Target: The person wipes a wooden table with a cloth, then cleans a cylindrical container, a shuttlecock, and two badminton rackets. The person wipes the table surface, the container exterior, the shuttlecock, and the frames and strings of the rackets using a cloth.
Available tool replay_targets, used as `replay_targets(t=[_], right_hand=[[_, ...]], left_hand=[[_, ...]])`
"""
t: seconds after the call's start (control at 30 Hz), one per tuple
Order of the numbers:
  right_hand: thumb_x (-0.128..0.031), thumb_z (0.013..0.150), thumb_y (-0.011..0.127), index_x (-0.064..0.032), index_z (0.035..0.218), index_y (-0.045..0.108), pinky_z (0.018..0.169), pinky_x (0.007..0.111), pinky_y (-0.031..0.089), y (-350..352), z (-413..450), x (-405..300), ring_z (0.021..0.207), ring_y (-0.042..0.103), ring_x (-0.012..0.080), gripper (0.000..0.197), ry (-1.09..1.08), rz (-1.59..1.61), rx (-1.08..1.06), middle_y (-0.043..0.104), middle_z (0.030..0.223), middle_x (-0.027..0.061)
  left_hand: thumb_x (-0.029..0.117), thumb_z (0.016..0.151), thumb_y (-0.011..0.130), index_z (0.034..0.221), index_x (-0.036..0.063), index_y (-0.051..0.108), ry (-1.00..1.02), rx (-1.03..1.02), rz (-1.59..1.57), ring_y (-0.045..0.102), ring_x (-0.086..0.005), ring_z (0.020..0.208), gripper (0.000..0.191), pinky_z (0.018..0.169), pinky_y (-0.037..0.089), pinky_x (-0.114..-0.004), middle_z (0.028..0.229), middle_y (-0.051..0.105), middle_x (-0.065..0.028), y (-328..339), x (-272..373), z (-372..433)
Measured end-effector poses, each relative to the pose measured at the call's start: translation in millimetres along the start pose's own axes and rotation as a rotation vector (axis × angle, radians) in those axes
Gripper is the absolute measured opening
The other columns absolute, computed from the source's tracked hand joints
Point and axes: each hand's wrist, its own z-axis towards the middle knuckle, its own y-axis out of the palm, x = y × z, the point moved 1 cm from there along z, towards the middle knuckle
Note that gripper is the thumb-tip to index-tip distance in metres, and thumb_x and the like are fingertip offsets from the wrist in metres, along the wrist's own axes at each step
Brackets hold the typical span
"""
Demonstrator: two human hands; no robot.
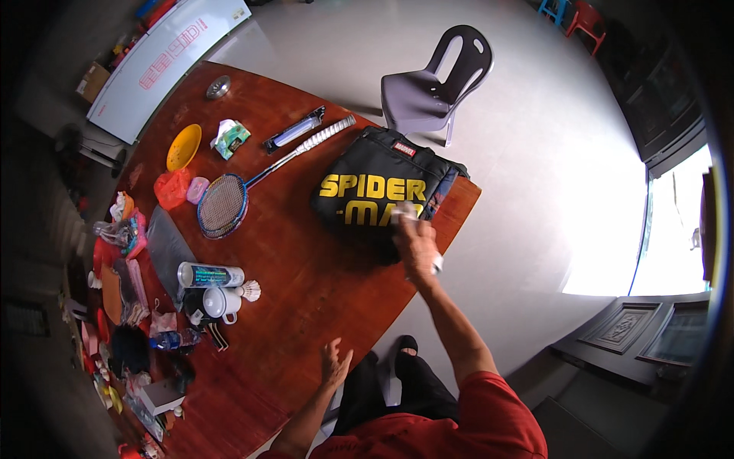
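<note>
A black backpack (373,183) with yellow lettering lies on the red-brown wooden table (309,287). My right hand (417,246) is over the backpack's lower right corner, with a whitish, crumpled-looking item (405,211) at its fingers; motion blurs it, and whether it touches the bag is unclear. Near the table's front edge, my left hand (335,362) hangs with fingers apart and nothing in it. Left of the backpack lies a badminton racket (223,205) with a white-wrapped handle. A shuttlecock tube (210,275), a white mug (222,303) and a shuttlecock (250,291) sit together farther left.
A yellow plate (184,147), a tissue pack (230,139) and a red plastic bag (172,188) are on the table's far left part. Bottles, bags and a small box (163,396) crowd the left side. A grey plastic chair (421,94) stands beyond the table's far edge.
</note>
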Motion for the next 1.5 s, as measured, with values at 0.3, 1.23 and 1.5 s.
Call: replay_targets(t=[0.3,1.23,1.5], right_hand=[[-0.022,0.082,0.055,-0.0318,0.125,0.045,0.086,0.051,0.036,17,3,-4,0.117,0.039,0.0341,0.045,-0.264,-0.232,-0.265,0.038,0.133,0.0083],[-0.019,0.078,0.052,-0.0192,0.116,0.059,0.081,0.041,0.04,130,244,-33,0.108,0.039,0.0293,0.038,-0.474,-0.632,-0.682,0.042,0.128,0.0127],[-0.014,0.079,0.052,-0.0254,0.122,0.055,0.072,0.043,0.045,150,258,2,0.098,0.046,0.0331,0.044,-0.265,-0.318,-0.211,0.047,0.111,0.0146]], left_hand=[[0.035,0.085,0.061,0.126,-0.0018,0.044,-0.297,-0.142,-0.681,0.054,-0.0217,0.106,0.058,0.084,0.045,-0.035,0.126,0.048,-0.0168,2,130,99],[0.01,0.051,0.089,0.141,0.0325,-0.016,-0.014,0.334,-0.354,0.023,-0.0331,0.126,0.14,0.102,0.037,-0.046,0.132,0.005,-0.0198,39,238,239],[0.006,0.054,0.086,0.141,0.0338,-0.017,-0.001,0.318,-0.574,0.026,-0.0298,0.126,0.137,0.101,0.039,-0.046,0.135,0.004,-0.0161,61,215,246]])
